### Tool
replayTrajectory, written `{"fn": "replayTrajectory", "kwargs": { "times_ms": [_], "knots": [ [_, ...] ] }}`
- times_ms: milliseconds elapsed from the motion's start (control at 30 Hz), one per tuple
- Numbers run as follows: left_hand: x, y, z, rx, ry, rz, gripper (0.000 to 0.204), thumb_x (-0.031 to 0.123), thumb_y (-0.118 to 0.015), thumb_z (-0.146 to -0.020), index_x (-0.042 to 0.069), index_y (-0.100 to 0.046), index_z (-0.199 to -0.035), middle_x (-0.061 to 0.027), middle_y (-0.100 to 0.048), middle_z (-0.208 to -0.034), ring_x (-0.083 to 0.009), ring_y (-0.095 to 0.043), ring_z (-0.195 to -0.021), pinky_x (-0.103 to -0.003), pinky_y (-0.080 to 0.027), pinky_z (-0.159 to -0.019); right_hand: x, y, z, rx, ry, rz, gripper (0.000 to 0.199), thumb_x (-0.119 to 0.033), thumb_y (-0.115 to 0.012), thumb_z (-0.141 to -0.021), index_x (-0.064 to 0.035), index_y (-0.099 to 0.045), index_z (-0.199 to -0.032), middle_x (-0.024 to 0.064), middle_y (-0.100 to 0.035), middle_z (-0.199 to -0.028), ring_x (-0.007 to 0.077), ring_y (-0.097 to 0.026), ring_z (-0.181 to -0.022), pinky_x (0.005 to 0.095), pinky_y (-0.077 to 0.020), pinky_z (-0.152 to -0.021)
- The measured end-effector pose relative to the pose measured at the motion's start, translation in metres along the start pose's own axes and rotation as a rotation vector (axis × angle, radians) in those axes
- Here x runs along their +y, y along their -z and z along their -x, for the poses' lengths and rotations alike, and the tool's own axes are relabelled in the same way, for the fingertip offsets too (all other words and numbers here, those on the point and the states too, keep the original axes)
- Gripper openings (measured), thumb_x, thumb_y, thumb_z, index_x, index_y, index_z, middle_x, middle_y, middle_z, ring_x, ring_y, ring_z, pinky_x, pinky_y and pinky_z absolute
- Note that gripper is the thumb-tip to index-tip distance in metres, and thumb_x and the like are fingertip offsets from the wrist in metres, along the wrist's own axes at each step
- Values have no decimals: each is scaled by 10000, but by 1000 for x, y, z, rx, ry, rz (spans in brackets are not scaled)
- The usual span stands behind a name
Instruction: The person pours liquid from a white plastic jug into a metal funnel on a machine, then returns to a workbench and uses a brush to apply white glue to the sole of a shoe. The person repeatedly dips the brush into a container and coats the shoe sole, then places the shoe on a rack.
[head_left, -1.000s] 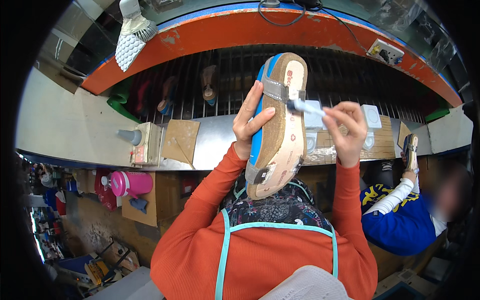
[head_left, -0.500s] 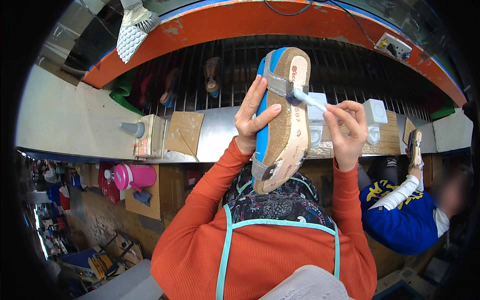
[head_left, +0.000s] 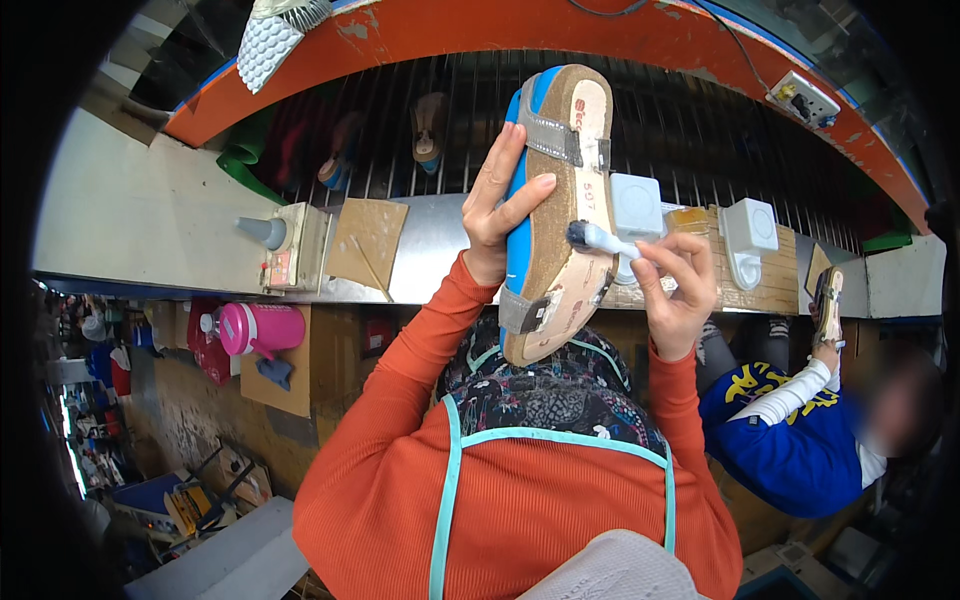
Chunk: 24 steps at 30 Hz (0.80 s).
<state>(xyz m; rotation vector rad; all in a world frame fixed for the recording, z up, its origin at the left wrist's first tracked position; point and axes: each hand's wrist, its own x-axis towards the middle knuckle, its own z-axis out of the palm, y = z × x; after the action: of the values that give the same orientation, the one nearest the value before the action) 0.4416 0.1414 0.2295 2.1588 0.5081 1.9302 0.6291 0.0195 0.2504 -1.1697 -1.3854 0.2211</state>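
Note:
My left hand (head_left: pixel 496 208) grips a sandal (head_left: pixel 553 240) by its blue side, fingers behind and thumb across the brown edge. The sandal has grey straps and a pale underside turned toward my right. In my right hand (head_left: pixel 679 290) is a white-handled brush (head_left: pixel 607 241), pinched between thumb and fingers. Its dark bristles touch the edge of the sandal's sole around the middle. Behind the brush stand two white containers, the nearer container (head_left: pixel 636 205) and the farther container (head_left: pixel 750 228), on the bench.
A slatted rack (head_left: pixel 385 150) beyond the bench (head_left: pixel 420 262) carries more shoes. A brown board (head_left: pixel 367 240) with a thin stick lies left, beside a box with a grey cone (head_left: pixel 262 232). A pink jug (head_left: pixel 262 328) stands lower left. At right a co-worker (head_left: pixel 790 430) holds another sandal.
The brush has moved down along the sole, from near the upper strap to the middle. My right hand went with it. The sandal sits slightly higher in view.

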Motion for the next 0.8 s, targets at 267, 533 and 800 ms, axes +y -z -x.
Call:
{"fn": "replayTrajectory", "kwargs": {
  "times_ms": [267,533,800],
  "knots": [
    [0,-9,-3,13,53,-65,488,202,-799,-704,189,-652,-1169,-230,-493,-1395,-436,-496,-1264,-477,-453,-1024,1,-9,28,146,87,122,276,-83,-831,-681,-125,-761,-945,28,-590,-910,179,-534,-824,298,-394,-721],
    [-2,-20,-8,38,81,-94,499,223,-799,-709,200,-658,-1186,-200,-497,-1404,-419,-496,-1270,-466,-442,-1030,-7,2,22,157,239,265,266,-45,-811,-697,-89,-752,-953,54,-570,-940,192,-553,-805,306,-424,-708],
    [4,-26,-1,-32,160,-161,576,318,-815,-715,247,-617,-1251,-162,-376,-1511,-438,-279,-1412,-650,-152,-1114,0,9,4,105,-222,38,147,-27,-732,-815,14,-727,-956,62,-560,-936,139,-557,-854,239,-464,-718]
  ]
}}
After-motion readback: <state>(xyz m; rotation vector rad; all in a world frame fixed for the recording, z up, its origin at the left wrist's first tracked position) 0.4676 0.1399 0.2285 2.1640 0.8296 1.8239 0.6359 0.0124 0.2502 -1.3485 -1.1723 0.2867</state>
